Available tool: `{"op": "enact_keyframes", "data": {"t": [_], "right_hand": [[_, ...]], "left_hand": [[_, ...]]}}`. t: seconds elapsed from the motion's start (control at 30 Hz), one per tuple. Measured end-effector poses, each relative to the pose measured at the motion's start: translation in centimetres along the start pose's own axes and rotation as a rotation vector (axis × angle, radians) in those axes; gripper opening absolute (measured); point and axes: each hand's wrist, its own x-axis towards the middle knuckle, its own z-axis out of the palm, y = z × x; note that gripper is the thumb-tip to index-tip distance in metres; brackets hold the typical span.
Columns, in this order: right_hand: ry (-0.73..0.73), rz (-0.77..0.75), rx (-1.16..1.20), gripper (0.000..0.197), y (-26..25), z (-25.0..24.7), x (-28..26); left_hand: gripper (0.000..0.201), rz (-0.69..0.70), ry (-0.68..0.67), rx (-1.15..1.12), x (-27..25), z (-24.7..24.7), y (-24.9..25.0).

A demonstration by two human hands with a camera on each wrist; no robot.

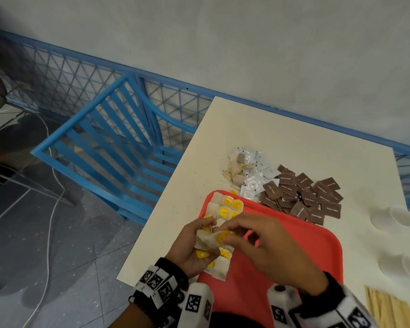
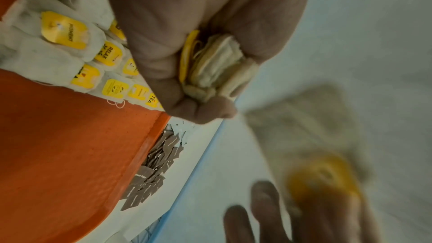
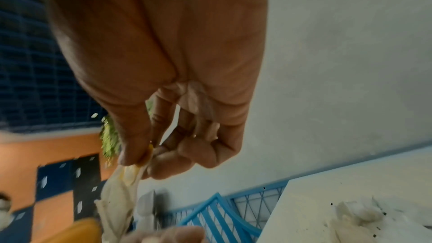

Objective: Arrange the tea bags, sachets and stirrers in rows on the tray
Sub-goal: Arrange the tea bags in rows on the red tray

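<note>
Right now we hold a bunch of tea bags (image 1: 207, 242) in our left hand (image 1: 192, 247), fingers curled round the stack so that its folded edges and yellow tags poke out of the fist in the left wrist view. Our right hand (image 1: 265, 242) hovers just beside it, thumb and forefinger pinched on the yellow tag end of 1 tea bag (image 3: 126, 191), which hangs limp below the fingertips (image 3: 131, 156) in the right wrist view. Both hands sit over the near left part of the red tray (image 1: 294, 245), where tea bags (image 2: 70, 47) already lie in overlapping rows along the left side. We judge the step to be peeling a single bag off the bunch to lay it down next in line. What could go wrong: strings and tags in the fist may be tangled, so pulling 1 bag could drag out others and scatter them across the laid rows. A hard tug on thin paper might also tear it; dark specks already dot the table (image 1: 282, 138) near a heap of loose bags (image 1: 237, 169). Beyond the tray the white sachets (image 1: 256, 176) and brown sachets (image 1: 303, 195) wait in heaps, and the wooden stirrers (image 1: 386, 306) lie at our right, all unsorted.
</note>
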Motion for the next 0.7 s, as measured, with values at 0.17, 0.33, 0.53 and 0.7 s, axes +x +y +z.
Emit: {"op": "enact_keyframes", "data": {"t": [0.17,0.33,0.53,0.7], "right_hand": [[0.130,0.024,-0.181,0.018,1.6,-2.5,0.2],[0.004,0.078,-0.458,0.021,2.8,-3.1,1.2],[-0.037,0.103,-0.397,0.024,2.9,-3.3,2.2],[0.019,0.102,-0.257,0.021,2.9,-2.5,2.6]], "left_hand": [[0.019,0.121,0.007,0.160,-0.1,1.3,1.1],[0.039,0.408,-0.004,0.651,-1.2,3.5,3.1],[0.019,0.452,-0.047,1.157,-1.8,4.6,2.2],[0.041,0.552,-0.017,1.236,-1.3,2.8,1.9]]}}
